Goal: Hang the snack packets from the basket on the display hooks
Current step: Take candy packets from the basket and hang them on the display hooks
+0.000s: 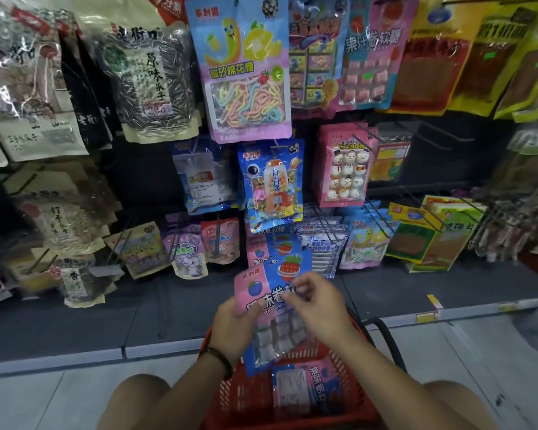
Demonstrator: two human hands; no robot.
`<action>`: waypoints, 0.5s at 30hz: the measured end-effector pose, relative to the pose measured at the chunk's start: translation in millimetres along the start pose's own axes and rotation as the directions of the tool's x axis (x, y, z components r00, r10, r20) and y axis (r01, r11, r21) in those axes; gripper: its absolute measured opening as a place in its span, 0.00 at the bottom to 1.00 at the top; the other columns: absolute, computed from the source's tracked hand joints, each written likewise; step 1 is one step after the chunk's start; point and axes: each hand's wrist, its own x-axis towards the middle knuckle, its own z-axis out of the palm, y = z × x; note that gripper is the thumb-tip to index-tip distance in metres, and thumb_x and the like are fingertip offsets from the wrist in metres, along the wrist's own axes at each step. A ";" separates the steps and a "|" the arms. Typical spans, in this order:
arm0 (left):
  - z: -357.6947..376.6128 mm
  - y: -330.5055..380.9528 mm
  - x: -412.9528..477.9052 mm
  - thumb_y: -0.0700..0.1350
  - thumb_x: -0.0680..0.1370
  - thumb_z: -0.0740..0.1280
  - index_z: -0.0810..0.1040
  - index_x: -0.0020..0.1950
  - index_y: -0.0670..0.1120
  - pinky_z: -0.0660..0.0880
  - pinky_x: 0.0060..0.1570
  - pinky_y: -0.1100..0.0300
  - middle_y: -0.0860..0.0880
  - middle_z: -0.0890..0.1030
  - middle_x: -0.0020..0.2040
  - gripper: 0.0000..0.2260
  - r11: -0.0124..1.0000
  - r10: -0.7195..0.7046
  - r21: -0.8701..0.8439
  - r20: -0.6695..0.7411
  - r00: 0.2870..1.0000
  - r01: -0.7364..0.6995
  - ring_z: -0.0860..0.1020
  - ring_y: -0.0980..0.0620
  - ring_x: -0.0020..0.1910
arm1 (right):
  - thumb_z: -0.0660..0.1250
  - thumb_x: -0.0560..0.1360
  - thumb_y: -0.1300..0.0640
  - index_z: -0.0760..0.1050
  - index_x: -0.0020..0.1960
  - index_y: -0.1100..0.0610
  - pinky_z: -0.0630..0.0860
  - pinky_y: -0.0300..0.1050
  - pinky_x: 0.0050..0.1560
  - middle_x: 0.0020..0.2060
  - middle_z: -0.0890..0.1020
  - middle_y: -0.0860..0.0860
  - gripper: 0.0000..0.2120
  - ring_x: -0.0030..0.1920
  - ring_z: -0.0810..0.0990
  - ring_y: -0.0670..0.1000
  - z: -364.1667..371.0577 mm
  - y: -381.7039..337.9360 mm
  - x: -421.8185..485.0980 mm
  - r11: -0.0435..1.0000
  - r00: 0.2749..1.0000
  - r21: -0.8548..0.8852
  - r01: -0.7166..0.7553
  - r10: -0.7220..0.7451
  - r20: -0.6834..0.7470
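Observation:
I hold a pink and blue snack packet (272,308) above the red basket (351,392), just below the display. My left hand (233,327) grips its left edge. My right hand (317,305) pinches its upper right part. Behind it, more of the same pink and blue packets (280,246) hang on a low display hook. Another packet of the same kind (305,392) lies in the basket, partly hidden by my arms.
Rows of hooks carry many snack bags: a blue candy-machine packet (272,184), a snowman marshmallow packet (343,169), seed bags (149,82) on the left. A bare hook (444,135) sticks out at the upper right. A grey base shelf (106,321) runs below.

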 end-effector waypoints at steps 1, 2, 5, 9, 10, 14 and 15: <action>-2.8 0.3 5.2 0.40 0.81 0.72 0.86 0.57 0.47 0.83 0.53 0.48 0.50 0.89 0.51 0.07 1.000 -0.021 -0.005 0.022 1.000 0.021 0.87 0.46 0.52 | 0.80 0.75 0.53 0.77 0.54 0.51 0.80 0.44 0.48 0.48 0.80 0.51 0.14 0.47 0.82 0.51 -5.2 0.7 7.1 0.999 0.995 -0.007 -0.047 0.047 -0.085; -5.6 1.8 10.4 0.39 0.80 0.72 0.86 0.56 0.46 0.84 0.50 0.51 0.48 0.89 0.51 0.06 0.999 -0.037 -0.011 0.041 0.998 0.037 0.88 0.46 0.51 | 0.80 0.75 0.52 0.74 0.57 0.51 0.81 0.46 0.47 0.50 0.80 0.51 0.18 0.48 0.83 0.50 -10.1 0.6 14.8 0.996 0.987 0.016 -0.085 0.086 -0.132; -13.3 6.8 27.3 0.39 0.80 0.73 0.86 0.56 0.45 0.84 0.44 0.57 0.47 0.89 0.51 0.06 0.999 -0.052 -0.009 0.101 0.993 0.053 0.88 0.46 0.50 | 0.77 0.78 0.51 0.76 0.63 0.51 0.85 0.50 0.43 0.51 0.83 0.47 0.17 0.46 0.86 0.49 -21.6 4.0 38.2 0.985 0.985 0.111 -0.133 0.143 -0.093; -12.4 7.9 51.8 0.40 0.80 0.74 0.85 0.56 0.46 0.84 0.50 0.54 0.49 0.89 0.52 0.07 0.997 -0.002 0.075 0.099 0.995 -0.005 0.88 0.50 0.51 | 0.70 0.83 0.56 0.84 0.55 0.54 0.86 0.56 0.39 0.44 0.86 0.63 0.05 0.36 0.85 0.55 -23.1 14.1 61.4 0.943 0.990 0.302 -0.141 0.138 0.033; -11.0 7.0 58.4 0.42 0.80 0.73 0.85 0.57 0.47 0.84 0.51 0.54 0.49 0.89 0.51 0.06 0.994 0.013 0.104 0.086 0.996 -0.022 0.87 0.53 0.50 | 0.69 0.84 0.56 0.83 0.55 0.55 0.87 0.56 0.42 0.45 0.86 0.63 0.05 0.38 0.86 0.56 -21.8 17.0 65.6 0.935 0.990 0.326 -0.139 0.135 0.037; -4.8 -0.3 84.5 0.48 0.82 0.71 0.86 0.57 0.51 0.79 0.49 0.57 0.54 0.86 0.46 0.06 0.960 0.077 0.267 0.049 0.996 -0.087 0.83 0.59 0.46 | 0.67 0.85 0.57 0.81 0.59 0.59 0.87 0.50 0.53 0.52 0.85 0.59 0.07 0.49 0.88 0.56 -11.9 34.5 82.8 0.943 0.992 0.310 -0.124 0.117 0.040; -3.7 -3.8 91.4 0.47 0.82 0.71 0.86 0.55 0.52 0.79 0.52 0.54 0.52 0.86 0.50 0.05 0.948 0.087 0.307 0.023 0.996 -0.090 0.83 0.55 0.50 | 0.66 0.85 0.57 0.80 0.60 0.61 0.86 0.51 0.55 0.53 0.85 0.61 0.09 0.51 0.88 0.57 -9.5 40.3 87.4 0.944 0.992 0.303 -0.128 0.119 0.047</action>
